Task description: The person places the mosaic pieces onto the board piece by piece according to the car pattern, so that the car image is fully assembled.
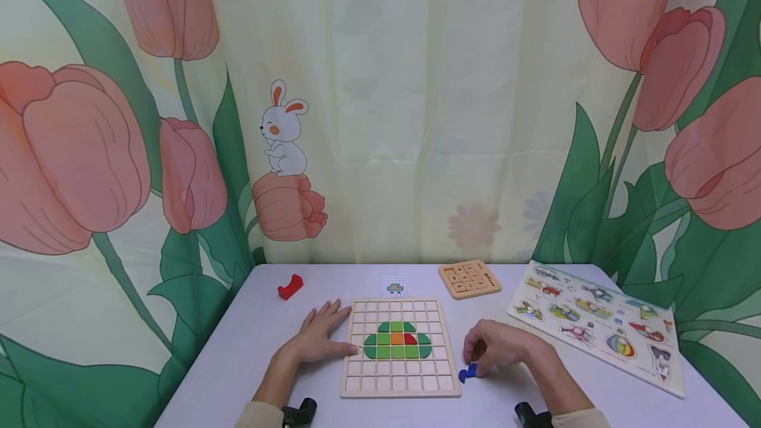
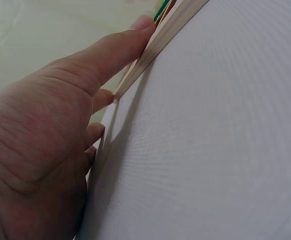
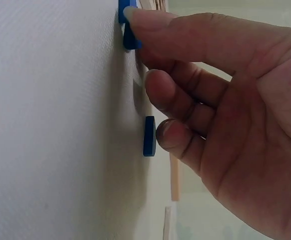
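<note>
Two blue pieces (image 1: 468,372) | right hand (image 1: 499,347) pinches one | board edge (image 1: 458,375) beside

No words, numbers or brand marks are showing clearly enough to be read in any view. The small wooden tile board (image 1: 470,279), lying beyond the far right corner of the grid board (image 1: 399,347), is carrying dark marks on its tiles and along its right edge, but they are appearing too small to make out. The picture puzzle board (image 1: 597,323), to the right of the grid board, is showing only drawings.
</note>
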A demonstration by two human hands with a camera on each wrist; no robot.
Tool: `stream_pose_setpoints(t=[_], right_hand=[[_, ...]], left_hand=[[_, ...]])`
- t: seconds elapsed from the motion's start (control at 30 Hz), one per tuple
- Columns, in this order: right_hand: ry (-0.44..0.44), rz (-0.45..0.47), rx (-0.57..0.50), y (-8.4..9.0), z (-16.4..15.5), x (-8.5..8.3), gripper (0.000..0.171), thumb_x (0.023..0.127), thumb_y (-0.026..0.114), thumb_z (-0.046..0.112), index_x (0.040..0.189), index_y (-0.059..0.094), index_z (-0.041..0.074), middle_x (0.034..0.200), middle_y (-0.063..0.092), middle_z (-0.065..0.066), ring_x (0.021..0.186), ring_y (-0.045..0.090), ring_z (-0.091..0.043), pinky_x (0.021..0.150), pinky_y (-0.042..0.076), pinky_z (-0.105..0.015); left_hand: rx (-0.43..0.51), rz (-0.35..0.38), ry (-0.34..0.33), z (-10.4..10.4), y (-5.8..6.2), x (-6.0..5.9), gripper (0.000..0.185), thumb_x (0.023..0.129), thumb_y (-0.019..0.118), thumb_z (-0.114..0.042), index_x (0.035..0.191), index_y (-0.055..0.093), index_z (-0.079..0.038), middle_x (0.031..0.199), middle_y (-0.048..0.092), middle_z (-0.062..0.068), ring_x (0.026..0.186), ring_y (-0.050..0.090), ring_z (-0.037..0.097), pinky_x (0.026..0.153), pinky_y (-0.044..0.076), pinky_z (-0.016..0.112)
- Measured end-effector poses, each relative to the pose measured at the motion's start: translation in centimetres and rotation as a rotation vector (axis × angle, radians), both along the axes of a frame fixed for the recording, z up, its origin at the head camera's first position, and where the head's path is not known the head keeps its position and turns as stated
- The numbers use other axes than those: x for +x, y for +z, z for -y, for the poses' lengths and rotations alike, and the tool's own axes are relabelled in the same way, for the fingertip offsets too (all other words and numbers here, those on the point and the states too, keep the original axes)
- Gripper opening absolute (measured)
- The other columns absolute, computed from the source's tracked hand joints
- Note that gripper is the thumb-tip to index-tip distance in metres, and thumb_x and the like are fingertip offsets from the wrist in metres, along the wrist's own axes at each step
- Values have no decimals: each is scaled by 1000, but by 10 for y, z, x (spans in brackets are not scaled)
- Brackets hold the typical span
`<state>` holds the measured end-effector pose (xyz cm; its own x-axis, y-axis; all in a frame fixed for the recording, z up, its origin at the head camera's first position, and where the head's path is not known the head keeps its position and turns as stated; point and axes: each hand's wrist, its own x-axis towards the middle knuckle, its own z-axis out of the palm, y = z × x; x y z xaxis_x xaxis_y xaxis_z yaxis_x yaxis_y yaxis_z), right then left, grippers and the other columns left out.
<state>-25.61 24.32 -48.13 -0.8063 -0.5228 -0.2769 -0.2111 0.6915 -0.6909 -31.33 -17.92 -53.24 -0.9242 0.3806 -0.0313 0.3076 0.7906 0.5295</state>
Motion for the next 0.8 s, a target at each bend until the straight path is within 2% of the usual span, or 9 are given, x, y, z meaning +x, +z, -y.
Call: stream_pose_setpoints(t=[0.3,0.8], right_hand=[[6,-32,0,0,-1,1,21,78,80,-6,86,76,13,81,72,0,75,59,-15,64,45,-25],[-10,-94,42,-2,10,2,16,88,78,0,88,70,15,81,65,0,79,58,-17,68,43,-26]], left_hand=[[9,4,0,0,1,-1,106,72,78,-73,159,45,-23,172,28,12,162,14,38,128,3,67],[10,13,8,1,-1,1,104,73,78,-72,159,44,-24,172,28,11,162,13,37,128,3,67]])
